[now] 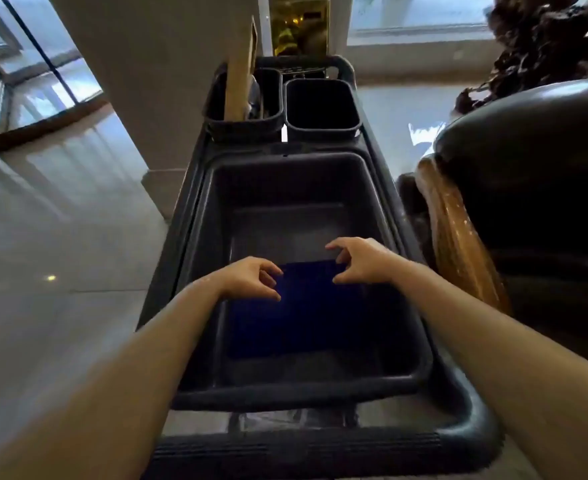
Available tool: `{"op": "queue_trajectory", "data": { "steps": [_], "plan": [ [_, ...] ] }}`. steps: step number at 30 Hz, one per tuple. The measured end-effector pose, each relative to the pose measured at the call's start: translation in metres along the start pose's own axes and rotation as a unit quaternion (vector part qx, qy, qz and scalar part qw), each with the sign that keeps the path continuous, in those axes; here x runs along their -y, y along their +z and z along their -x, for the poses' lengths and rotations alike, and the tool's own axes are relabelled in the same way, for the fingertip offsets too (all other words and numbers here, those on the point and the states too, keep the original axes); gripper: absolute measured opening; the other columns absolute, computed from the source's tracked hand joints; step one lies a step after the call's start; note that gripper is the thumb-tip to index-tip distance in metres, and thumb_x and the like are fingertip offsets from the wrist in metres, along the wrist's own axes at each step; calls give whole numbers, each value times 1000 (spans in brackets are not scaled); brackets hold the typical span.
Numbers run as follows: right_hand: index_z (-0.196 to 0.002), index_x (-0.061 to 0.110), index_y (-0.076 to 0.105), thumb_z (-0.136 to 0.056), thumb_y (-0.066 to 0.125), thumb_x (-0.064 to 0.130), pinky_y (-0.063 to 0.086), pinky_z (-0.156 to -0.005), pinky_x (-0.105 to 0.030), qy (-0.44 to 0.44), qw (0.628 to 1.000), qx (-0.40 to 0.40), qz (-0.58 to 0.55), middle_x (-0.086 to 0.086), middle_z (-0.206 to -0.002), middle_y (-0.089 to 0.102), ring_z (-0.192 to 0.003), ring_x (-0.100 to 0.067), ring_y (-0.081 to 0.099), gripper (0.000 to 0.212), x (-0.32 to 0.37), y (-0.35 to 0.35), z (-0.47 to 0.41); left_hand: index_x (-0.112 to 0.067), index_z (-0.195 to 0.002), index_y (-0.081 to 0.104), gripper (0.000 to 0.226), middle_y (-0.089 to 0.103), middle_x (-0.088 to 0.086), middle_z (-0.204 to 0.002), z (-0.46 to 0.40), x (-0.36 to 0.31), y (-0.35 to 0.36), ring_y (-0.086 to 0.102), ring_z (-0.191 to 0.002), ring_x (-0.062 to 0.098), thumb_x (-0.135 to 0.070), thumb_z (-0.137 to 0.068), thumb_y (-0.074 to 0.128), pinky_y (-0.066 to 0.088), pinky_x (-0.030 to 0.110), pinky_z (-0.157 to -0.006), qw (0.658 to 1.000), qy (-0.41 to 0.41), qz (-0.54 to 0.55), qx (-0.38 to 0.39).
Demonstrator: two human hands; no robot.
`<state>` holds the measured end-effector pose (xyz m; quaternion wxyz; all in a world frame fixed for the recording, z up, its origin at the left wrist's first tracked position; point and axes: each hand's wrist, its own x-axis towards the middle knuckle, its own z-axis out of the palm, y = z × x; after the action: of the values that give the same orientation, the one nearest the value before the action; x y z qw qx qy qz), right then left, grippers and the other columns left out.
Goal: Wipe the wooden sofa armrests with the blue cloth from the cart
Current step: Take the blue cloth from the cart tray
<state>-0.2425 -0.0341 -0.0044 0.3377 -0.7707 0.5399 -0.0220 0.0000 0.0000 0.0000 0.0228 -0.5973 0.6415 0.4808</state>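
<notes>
Nearest you in the head view is the cart's ribbed push handle (296, 448), running across the bottom of the frame; both your bare forearms reach over it into the large dark tub (195, 258) on the cart (472, 403); the blue cloth (306, 313) lies flat on the tub's floor, at its near end; your left hand (251, 277) hovers over the cloth's far left corner, fingers curled and spread apart, gripping nothing; your right hand (362, 259) hangs over the far right corner in the same loose claw, also empty; whether any fingertip touches the cloth you cannot tell; beyond the tub stand two smaller black bins (320, 109), the left one holding a pale upright board (240, 74); to your right, just beside the cart, sits the dark sofa (535, 174) with its glossy wooden armrest (448, 233).
</notes>
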Motion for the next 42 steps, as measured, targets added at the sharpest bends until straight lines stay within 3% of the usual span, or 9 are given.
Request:
{"op": "queue_trajectory", "data": {
  "steps": [4,7,10,14,19,25,29,32,42],
  "plan": [
    [-134,22,42,-71,75,27,50,-85,-34,44,998,42,8,-3,-112,61,-88,-14,56,71,-16,27,-10,-19,-126,49,56,60,6,-121,-17,23,20,58,-106,16,-20,-75,73,47,35,-96,1000,-21,14,1],
    [-134,25,40,-71,74,27,50,-88,-37,60,997,50,10,-4,-122,57,-99,-17,55,72,-25,43,-19,-23,-124,50,56,58,3,-122,-34,40,26,55,-105,13,-23,-74,73,45,30,-93,999,-26,10,-16],
    [-135,26,39,-73,71,28,48,-86,-38,51,996,25,74,-3,-131,49,-114,-23,50,70,-30,58,-27,-25,-125,50,59,54,2,-128,-49,54,32,50,-113,15,-27,-72,74,39,27,-91,997,-35,-17,-62],
    [-135,23,39,-75,71,24,47,-92,-43,64,994,22,80,-5,-137,45,-120,-26,45,68,-36,80,-34,-21,-134,41,68,44,6,-139,-60,72,43,43,-125,21,-25,-74,72,37,32,-98,995,-65,-35,-62],
    [-132,22,45,-78,68,27,45,-90,-39,78,989,-28,126,-4,-133,44,-119,-25,39,59,-45,106,-37,-11,-132,45,64,45,10,-136,-67,82,69,42,-125,24,-17,-75,72,33,35,-107,978,-73,-56,-188],
    [-120,19,56,-80,66,19,49,-84,-39,72,991,-42,101,-5,-122,53,-110,-25,45,41,-45,110,-37,-9,-111,61,37,58,9,-120,-64,81,89,53,-111,24,-6,-76,70,43,34,-98,952,-64,-41,-296],
    [-105,17,62,-80,62,10,49,-78,-36,99,993,-1,62,-5,-115,59,-102,-25,55,26,-40,105,-34,-15,-90,66,14,65,5,-109,-59,79,85,59,-98,21,-7,-78,66,48,33,-85,958,-102,-25,-267],
    [-95,16,63,-79,61,6,51,-77,-33,132,990,39,3,-6,-109,63,-96,-24,59,20,-39,98,-31,-17,-74,68,13,70,6,-96,-52,80,79,62,-90,21,-5,-79,64,52,36,-83,960,-139,22,-242],
    [-78,10,71,-69,73,6,46,-68,-23,150,987,25,-59,-9,-92,71,-83,-19,63,10,-33,91,-12,-10,-81,73,6,71,7,-93,-35,73,70,61,-84,15,-7,-77,69,44,25,-79,966,-121,81,-213]
  ]
}}
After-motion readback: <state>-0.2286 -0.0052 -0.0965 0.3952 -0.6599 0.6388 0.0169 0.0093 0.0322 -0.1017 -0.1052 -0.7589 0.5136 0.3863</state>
